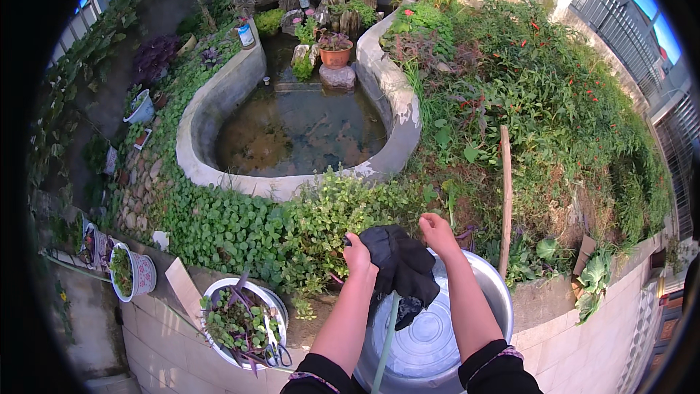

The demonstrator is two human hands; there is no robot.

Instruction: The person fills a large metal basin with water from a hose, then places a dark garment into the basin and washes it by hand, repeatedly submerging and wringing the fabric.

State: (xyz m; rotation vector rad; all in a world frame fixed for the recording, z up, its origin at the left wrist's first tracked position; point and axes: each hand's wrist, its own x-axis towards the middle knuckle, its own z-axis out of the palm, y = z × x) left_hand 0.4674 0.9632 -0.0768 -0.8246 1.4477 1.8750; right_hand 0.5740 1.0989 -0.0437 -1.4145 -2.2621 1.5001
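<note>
Both arms, in black sleeves, reach forward over a large round metal basin (432, 334). My left hand (358, 254) grips the upper left part of a dark, wet-looking cloth (402, 262), which hangs bunched above the basin. My right hand (437, 232) is at the cloth's right side with its fingers curled; whether it holds an edge of the cloth cannot be told. A pale green hose (387, 345) runs up from the bottom of the view to the cloth's lower part, over the basin. The bottom of the basin shows ridged rings.
Left of the basin, scissors (274, 342) lie on a white pot of plants (210, 334). A wooden stick (506, 202) stands upright behind the basin at the right. A low garden wall (538, 301), leafy plants (322, 213) and a concrete-rimmed pond (273, 186) lie ahead.
</note>
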